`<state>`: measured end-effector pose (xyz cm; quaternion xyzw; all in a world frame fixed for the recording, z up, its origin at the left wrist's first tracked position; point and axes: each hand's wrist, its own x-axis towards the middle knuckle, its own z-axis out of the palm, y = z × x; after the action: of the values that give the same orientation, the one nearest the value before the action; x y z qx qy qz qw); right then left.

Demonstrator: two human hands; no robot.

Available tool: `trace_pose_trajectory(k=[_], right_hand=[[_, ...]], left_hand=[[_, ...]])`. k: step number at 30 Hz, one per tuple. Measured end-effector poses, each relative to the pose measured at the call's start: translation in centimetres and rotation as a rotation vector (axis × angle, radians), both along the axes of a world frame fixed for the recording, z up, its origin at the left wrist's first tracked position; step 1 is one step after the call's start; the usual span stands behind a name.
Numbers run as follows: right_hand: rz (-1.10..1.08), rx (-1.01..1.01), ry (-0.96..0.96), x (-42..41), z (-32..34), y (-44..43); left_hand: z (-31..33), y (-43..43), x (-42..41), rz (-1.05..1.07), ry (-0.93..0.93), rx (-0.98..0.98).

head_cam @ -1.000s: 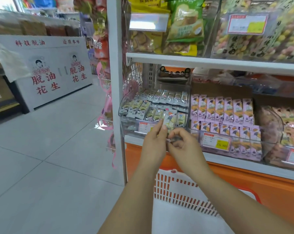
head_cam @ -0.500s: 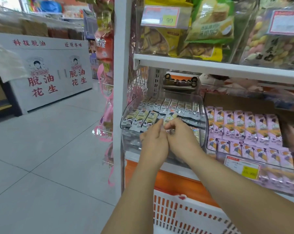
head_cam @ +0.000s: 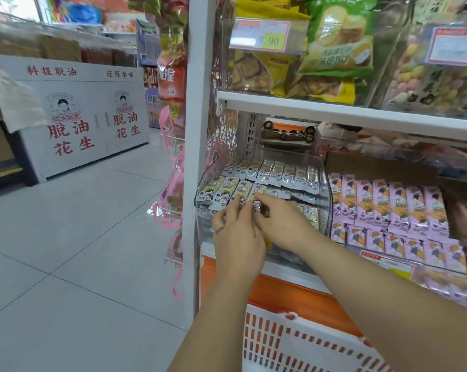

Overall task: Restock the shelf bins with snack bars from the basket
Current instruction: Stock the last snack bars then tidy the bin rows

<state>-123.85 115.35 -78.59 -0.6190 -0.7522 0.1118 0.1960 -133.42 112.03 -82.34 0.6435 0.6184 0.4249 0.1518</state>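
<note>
The step in hand is the placing of one bar into the front row of a bin. The clear bin [head_cam: 262, 218] sits at the left end of the lower shelf [head_cam: 280, 267], just beside the white upright, and holds pale green-and-white bars in a far row and a near row. Both hands meet at the near row. The right hand [head_cam: 283, 224] reaches in from the right, and its fingertips [head_cam: 256, 204] pinch the near end of a snack bar [head_cam: 258, 191] that lies tilted against the three bars to its left. The left hand [head_cam: 237, 237] comes up from below with its fingers bent toward that same end. Whether it grips the wrapper or only steadies it, I cannot tell, since the fingertips overlap the bars.

The near row looks filled on its left side only; to the right of the held bar lies an open stretch with loose packets lower down. So the task seems partly done for this bin.

The next move, as I judge it, calls for pressing the bar flush against its neighbours and letting go without tipping the row, then reaching down to the basket [head_cam: 294, 342], which stands near and below, its contents out of view. The bin of pink bars [head_cam: 388, 208] to the right looks well stocked.
</note>
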Motion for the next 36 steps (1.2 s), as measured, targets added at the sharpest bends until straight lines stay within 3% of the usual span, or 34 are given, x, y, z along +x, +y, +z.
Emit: trace_pose_trajectory(k=[4, 7, 9, 16, 23, 27, 36], right_hand=[[0.018, 0.111, -0.094, 1.0, 0.5, -2.2], [0.155, 0.267, -0.007, 2.0, 0.4, -5.6], [0.26, 0.241, 0.019, 3.1, -0.5, -8.1], [0.327, -0.292, -0.019, 8.7, -10.3, -13.3], [0.251, -0.809, -0.05, 12.2, -22.3, -15.5], [0.275, -0.952, -0.099, 11.2, -26.9, -15.7], [0.332, -1.073, -0.144, 5.3, -34.6, -16.0]], left_hand=[[0.6, -1.5, -0.1, 0.024, 0.033, 0.016], [0.7, -3.2, -1.0, -0.017, 0.139, 0.084], [0.3, -4.7, -1.8, -0.108, 0.217, 0.113], [-8.7, -10.1, -5.3, -0.261, 0.435, -0.1], [-17.8, -11.8, -5.9, -0.15, 0.27, -0.269], [-19.1, -11.9, -5.4, -0.107, 0.241, -0.271], [-19.2, -12.0, -5.7, -0.125, 0.254, -0.217]])
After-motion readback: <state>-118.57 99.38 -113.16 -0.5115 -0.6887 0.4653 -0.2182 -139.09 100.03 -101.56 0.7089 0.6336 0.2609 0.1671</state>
